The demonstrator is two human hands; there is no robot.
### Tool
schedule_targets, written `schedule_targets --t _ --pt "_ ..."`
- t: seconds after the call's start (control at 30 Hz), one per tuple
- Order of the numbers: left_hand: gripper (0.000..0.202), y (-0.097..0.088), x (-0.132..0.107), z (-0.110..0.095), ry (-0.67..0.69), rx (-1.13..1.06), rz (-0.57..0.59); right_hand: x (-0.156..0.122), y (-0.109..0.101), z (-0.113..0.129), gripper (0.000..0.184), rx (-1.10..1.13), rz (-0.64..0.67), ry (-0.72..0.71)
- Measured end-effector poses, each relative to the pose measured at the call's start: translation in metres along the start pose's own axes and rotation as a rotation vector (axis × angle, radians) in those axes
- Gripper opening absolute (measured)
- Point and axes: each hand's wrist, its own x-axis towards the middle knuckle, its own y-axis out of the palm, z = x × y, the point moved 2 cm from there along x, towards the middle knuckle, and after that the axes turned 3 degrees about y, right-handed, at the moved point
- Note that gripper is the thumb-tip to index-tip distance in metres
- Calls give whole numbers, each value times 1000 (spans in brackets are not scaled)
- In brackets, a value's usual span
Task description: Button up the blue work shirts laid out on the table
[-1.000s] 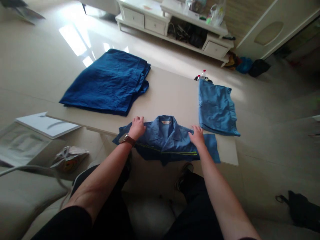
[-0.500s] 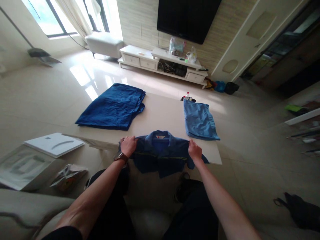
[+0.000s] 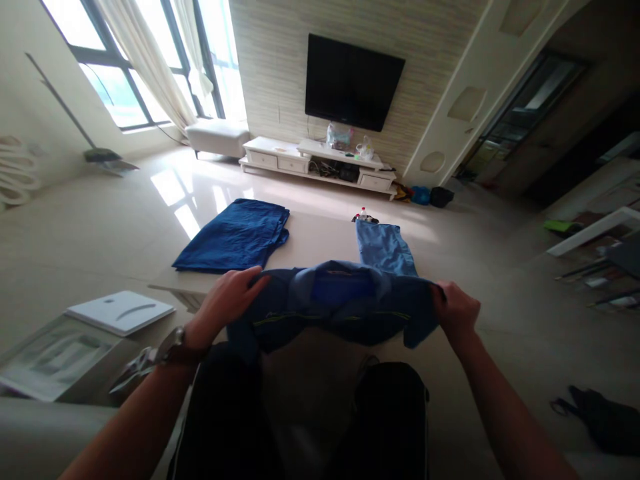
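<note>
A dark blue collared work shirt [image 3: 280, 300] with a thin yellow-green stripe across the chest is stretched between my two hands, its collar facing away from me. My left hand [image 3: 230, 295], with a watch at the wrist, is closed on one shoulder of the shirt. The opposite shoulder is gripped by my right hand [image 3: 456, 308]. The shirt hangs above my knees, in front of the near edge of a pale table [image 3: 320, 239]. Folded blue cloth [image 3: 235, 235] lies on the table's left part, and a lighter blue folded garment [image 3: 384, 247] on its right.
A white flat box [image 3: 123, 312] rests on a larger carton at the left. Beyond the table stand a small bottle [image 3: 363, 213] and a low white TV cabinet [image 3: 280, 159]. A dark bag-like item [image 3: 600, 417] is on the floor at the right.
Both hands have lifted the shirt off the table toward me and spread farther apart, pulling it wider. The view has tilted up. The two folded garments stay on the table.
</note>
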Motion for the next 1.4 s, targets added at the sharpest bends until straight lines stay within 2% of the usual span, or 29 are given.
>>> schedule_targets --t 0.07,0.13,0.2,0.27,0.33,0.4,0.5,0.57,0.63,0.67,0.7,0.77,0.87,0.9,0.97,1.03,1.07,1.13,1.23,1.4 --pt "46 -11 -2 -2 -4 -27 20 7 -14 -6 38 -14 -24 -44" --pt "47 -16 5 -2 -20 -28 31 17 -18 -10 39 -25 -28 -74" --pt "48 -14 21 2 -45 2 28 30 -8 -13 44 -32 -5 -91" --pt "50 -5 47 9 -79 41 25 48 13 -14 53 -49 40 -81" --pt "51 5 84 19 -104 71 24 73 46 -17 60 -74 120 -47" --pt "52 13 135 27 -110 99 20 108 89 -22 63 -105 235 6" --pt "50 19 229 31 -112 143 -33 178 158 -31 62 -142 375 98" --pt "53 25 289 28 -137 144 -132 224 202 -34 64 -130 397 145" --pt "58 44 331 22 -132 120 -243 251 243 -30 64 -93 390 197" --pt "63 61 341 19 -130 100 -266 252 261 -25 62 -70 403 238" --pt "68 83 342 16 -122 76 -253 243 278 -17 59 -43 426 275" --pt "74 139 317 13 -113 21 -105 197 303 3 48 -2 501 285" --pt "74 229 233 16 -129 -23 245 73 315 34 40 118 699 224" --pt "73 253 202 20 -151 -35 340 27 312 41 40 167 776 223" --pt "68 288 150 28 -158 -45 451 -56 299 47 42 210 869 246" --pt "65 307 117 38 -162 -26 480 -118 283 46 48 190 960 281" --pt "64 313 108 42 -162 -16 481 -139 277 44 52 168 1016 311" --pt "64 320 102 49 -162 -3 468 -166 269 42 57 142 1111 350" --pt "64 327 110 53 -165 -8 444 -176 272 43 61 115 1184 372" --pt "66 335 131 56 -167 -23 447 -165 295 55 63 69 1214 413"
